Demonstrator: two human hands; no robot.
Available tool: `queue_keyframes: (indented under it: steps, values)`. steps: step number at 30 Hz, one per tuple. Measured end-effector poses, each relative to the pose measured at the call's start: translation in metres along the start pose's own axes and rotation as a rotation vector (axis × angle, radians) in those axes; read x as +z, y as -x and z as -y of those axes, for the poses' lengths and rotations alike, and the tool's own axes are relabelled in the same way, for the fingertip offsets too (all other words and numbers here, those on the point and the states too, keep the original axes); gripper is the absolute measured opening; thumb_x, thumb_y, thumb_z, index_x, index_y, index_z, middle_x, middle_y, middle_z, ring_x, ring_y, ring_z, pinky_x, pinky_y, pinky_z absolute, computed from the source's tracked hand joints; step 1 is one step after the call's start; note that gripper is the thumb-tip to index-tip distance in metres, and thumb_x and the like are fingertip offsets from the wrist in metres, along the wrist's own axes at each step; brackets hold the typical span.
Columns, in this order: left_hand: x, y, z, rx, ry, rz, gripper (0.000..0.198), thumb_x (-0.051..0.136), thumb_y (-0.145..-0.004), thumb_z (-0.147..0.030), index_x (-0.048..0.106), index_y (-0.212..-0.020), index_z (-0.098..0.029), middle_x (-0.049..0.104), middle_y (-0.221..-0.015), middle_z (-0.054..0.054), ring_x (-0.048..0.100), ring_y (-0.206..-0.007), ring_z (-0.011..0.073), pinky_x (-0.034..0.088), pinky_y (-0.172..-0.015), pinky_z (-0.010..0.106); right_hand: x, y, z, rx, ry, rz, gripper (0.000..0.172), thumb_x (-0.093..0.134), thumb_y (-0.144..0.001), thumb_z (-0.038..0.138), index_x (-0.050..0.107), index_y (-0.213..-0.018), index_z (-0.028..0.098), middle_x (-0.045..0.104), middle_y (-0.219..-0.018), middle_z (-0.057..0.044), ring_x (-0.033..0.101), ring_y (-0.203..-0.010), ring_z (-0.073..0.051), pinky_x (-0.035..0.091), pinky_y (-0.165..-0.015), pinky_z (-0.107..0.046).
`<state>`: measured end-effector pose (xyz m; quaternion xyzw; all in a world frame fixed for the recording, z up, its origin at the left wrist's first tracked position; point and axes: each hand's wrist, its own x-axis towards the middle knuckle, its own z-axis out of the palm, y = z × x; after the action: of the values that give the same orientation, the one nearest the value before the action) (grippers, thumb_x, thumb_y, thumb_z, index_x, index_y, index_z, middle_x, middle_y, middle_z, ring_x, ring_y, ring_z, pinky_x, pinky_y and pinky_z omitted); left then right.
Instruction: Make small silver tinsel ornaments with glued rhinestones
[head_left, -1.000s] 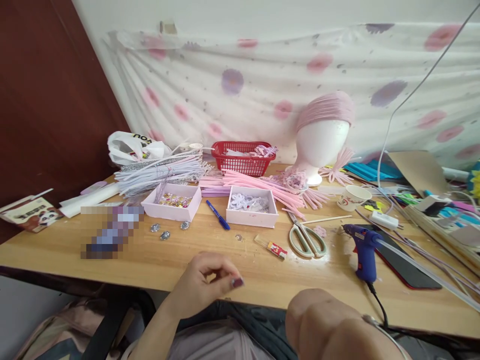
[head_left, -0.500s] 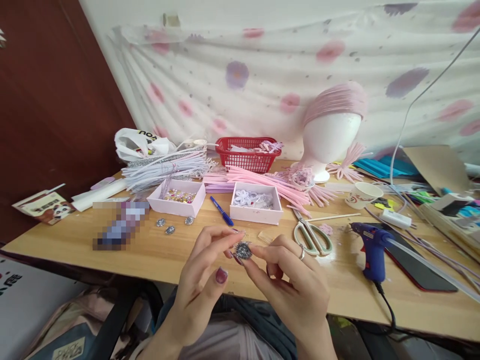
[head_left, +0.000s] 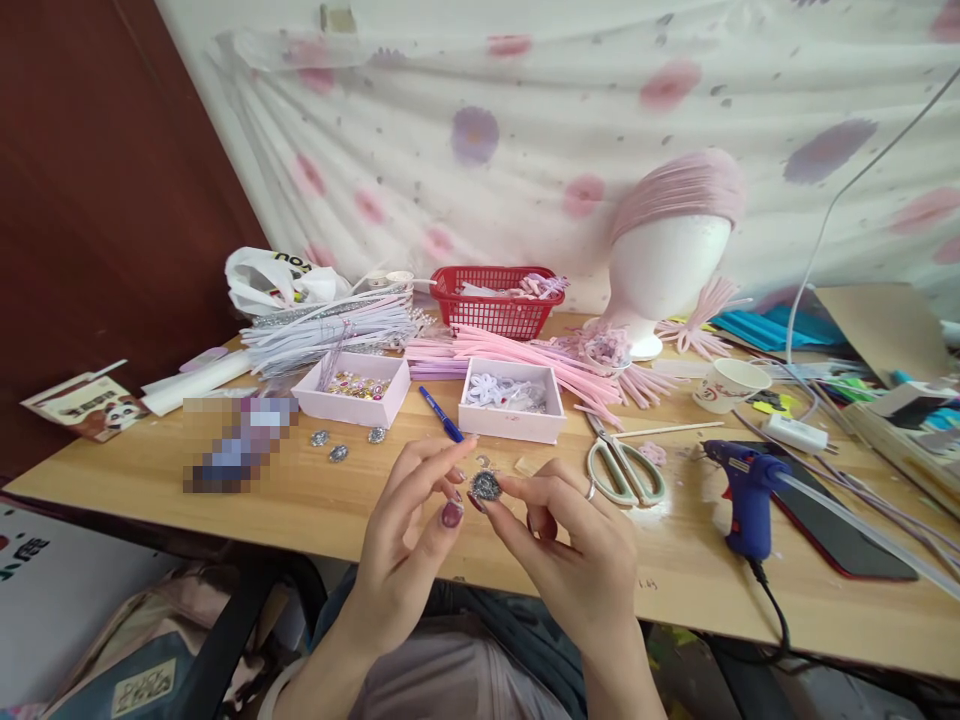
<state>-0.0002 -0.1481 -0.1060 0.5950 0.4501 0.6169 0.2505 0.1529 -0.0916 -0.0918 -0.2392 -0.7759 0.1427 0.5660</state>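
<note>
Between the thumb and forefinger of my right hand (head_left: 574, 545) is a small round silver glittery piece (head_left: 486, 486), held above the front of the table. My left hand (head_left: 412, 530) is just left of that piece, its fingers apart and curved toward it, with nothing visible in its grip. Three similar silver pieces (head_left: 338, 453) lie on the table to the left. A blue marker (head_left: 441, 414) rests beyond my left hand, and scissors with pale green handles (head_left: 624, 470) lie beyond my right hand.
Two boxes, one with gold beads (head_left: 386, 400) and one with white loops (head_left: 517, 423), stand behind my hands. Further back are a red basket (head_left: 495, 312) and a white foam head (head_left: 667, 265). A blue glue gun (head_left: 750, 500) and a dark phone (head_left: 847, 530) are at right.
My left fingers have moved off the silver piece, and the left thumb has shifted slightly up. The piece has turned in my right fingertips, and the camera view has shifted slightly.
</note>
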Motion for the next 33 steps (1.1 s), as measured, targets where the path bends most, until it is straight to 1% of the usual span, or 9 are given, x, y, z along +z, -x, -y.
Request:
queue_keyframes:
  steps: [5,8,11,16,19,24,28,30,33]
  values:
    - [0.003,-0.002,-0.002,-0.002,-0.003,0.028,0.031,0.054,-0.099,-0.035,0.069,-0.126,-0.032,0.059,-0.121,0.008,0.057,-0.108,0.0204,0.051,-0.091,0.028,-0.001,0.002,-0.002,0.008,0.006,0.020,0.012,0.069,-0.086,0.007,0.068,-0.095,0.015,0.043,-0.064,0.007,0.045,-0.051,-0.008,0.037,-0.048,-0.019]
    - [0.002,-0.003,0.002,0.066,0.043,-0.094,0.028,0.063,-0.095,-0.030,0.071,-0.121,-0.032,0.061,-0.112,0.006,0.059,-0.093,0.0163,0.052,-0.082,0.026,0.001,0.002,-0.004,0.011,0.035,0.020,0.009,0.070,-0.086,0.008,0.069,-0.091,0.014,0.043,-0.062,0.007,0.045,-0.050,-0.007,0.036,-0.047,-0.019]
    - [-0.001,-0.004,0.008,0.175,0.034,-0.222,0.022,0.070,-0.089,-0.019,0.078,-0.105,-0.032,0.061,-0.100,0.003,0.059,-0.091,0.0144,0.051,-0.083,0.025,0.003,0.000,-0.007,0.008,0.069,0.004,0.007,0.071,-0.085,0.008,0.069,-0.089,0.014,0.043,-0.061,0.008,0.044,-0.048,-0.007,0.036,-0.046,-0.019]
    - [-0.009,-0.006,0.017,0.227,0.025,-0.318,0.021,0.078,-0.079,-0.011,0.081,-0.089,-0.030,0.061,-0.090,0.002,0.059,-0.087,0.0143,0.050,-0.078,0.026,0.005,0.000,-0.008,0.014,0.079,0.000,0.006,0.070,-0.085,0.008,0.069,-0.089,0.013,0.042,-0.061,0.008,0.043,-0.048,-0.007,0.036,-0.047,-0.019]
    - [-0.016,-0.011,0.017,0.198,0.116,-0.385,0.007,0.081,-0.077,-0.019,0.076,-0.074,-0.023,0.061,-0.081,0.001,0.058,-0.078,0.0147,0.048,-0.070,0.027,0.005,0.000,-0.009,0.028,0.091,0.002,0.004,0.070,-0.086,0.009,0.069,-0.088,0.012,0.042,-0.061,0.008,0.043,-0.048,-0.007,0.037,-0.048,-0.019]
    - [-0.044,-0.023,0.010,0.215,0.221,-0.526,0.031,0.073,-0.086,-0.036,0.064,-0.063,-0.017,0.052,-0.058,-0.001,0.048,-0.059,0.0134,0.043,-0.063,0.029,0.006,-0.004,-0.013,0.050,0.133,0.046,0.002,0.070,-0.087,0.014,0.071,-0.089,0.014,0.045,-0.060,0.007,0.044,-0.047,-0.007,0.038,-0.047,-0.018]
    - [-0.068,-0.020,0.010,0.151,0.252,-0.510,0.041,0.069,-0.088,-0.038,0.054,-0.056,-0.018,0.044,-0.052,-0.002,0.044,-0.056,0.0129,0.042,-0.062,0.029,0.014,-0.012,-0.013,0.013,0.144,0.087,0.005,0.067,-0.089,0.016,0.072,-0.087,0.015,0.049,-0.060,0.006,0.045,-0.047,-0.007,0.037,-0.046,-0.018]
    - [-0.073,-0.014,0.016,0.063,0.239,-0.503,0.040,0.071,-0.087,-0.040,0.056,-0.057,-0.018,0.046,-0.054,-0.002,0.047,-0.057,0.0132,0.042,-0.062,0.028,0.020,-0.016,-0.011,-0.006,0.136,0.097,0.006,0.067,-0.090,0.016,0.071,-0.087,0.015,0.050,-0.060,0.005,0.045,-0.047,-0.007,0.037,-0.047,-0.019]
    - [-0.077,-0.005,0.030,-0.014,0.154,-0.550,0.023,0.079,-0.079,-0.034,0.069,-0.066,-0.018,0.061,-0.061,-0.001,0.056,-0.063,0.0138,0.045,-0.064,0.028,0.030,-0.019,-0.009,-0.003,0.113,0.124,0.007,0.065,-0.091,0.017,0.071,-0.088,0.016,0.049,-0.061,0.005,0.045,-0.048,-0.008,0.037,-0.047,-0.019]
